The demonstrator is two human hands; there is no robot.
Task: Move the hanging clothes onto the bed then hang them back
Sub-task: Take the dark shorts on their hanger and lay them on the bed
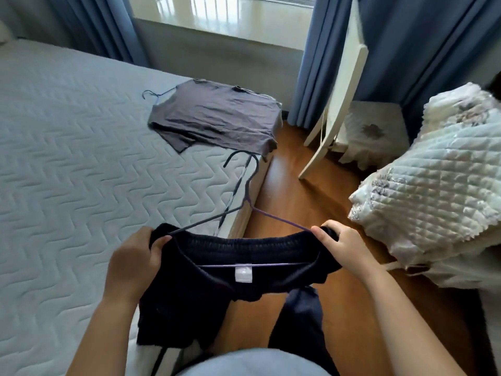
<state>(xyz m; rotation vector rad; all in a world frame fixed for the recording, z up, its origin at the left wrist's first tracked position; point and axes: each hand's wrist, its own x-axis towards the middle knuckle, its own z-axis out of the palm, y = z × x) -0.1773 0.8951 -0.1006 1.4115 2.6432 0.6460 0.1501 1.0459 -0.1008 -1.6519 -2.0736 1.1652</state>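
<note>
black garment (217, 291) gripped by left hand (132, 264), right hand (344, 248)

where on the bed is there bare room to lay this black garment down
Bare: the broad mattress left of the grey shirt, and the strip between that shirt and the black garment. Crowded: the far corner under the shirt.

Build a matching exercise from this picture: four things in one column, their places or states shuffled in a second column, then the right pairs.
1. grey T-shirt
2. black garment
3. quilted blanket
4. blue curtains

A. hanging beside the window
B. gripped by the left hand and right hand
C. spread out on the bed
D. piled at the right, off the bed

Pairs: 1-C, 2-B, 3-D, 4-A
</note>
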